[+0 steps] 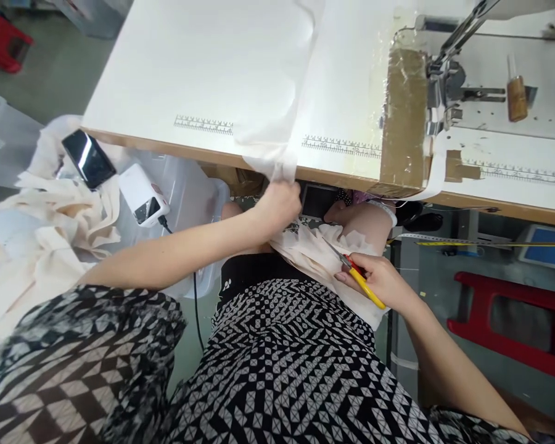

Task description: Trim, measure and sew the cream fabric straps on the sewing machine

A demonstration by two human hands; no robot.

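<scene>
My left hand (280, 206) is closed on the end of a thin white fabric strip (271, 139) at the table's front edge. From there the strip runs back across the white tabletop. Over my lap, my right hand (374, 280) holds scissors (361, 285) with red and yellow handles, their blades pointing up and left. Beneath the blades, cream fabric pieces (314, 250) lie bunched on my thighs. Whether the blades touch that cloth I cannot tell.
A sewing machine (448, 80) stands at the right of the table (189, 55), near a wooden-handled tool (517, 98). On the left are a phone (89, 158), a white power bank (143, 194) with a cable, a plastic bin (180, 185) and heaped cloth (60, 228). A red stool (513, 308) is at right.
</scene>
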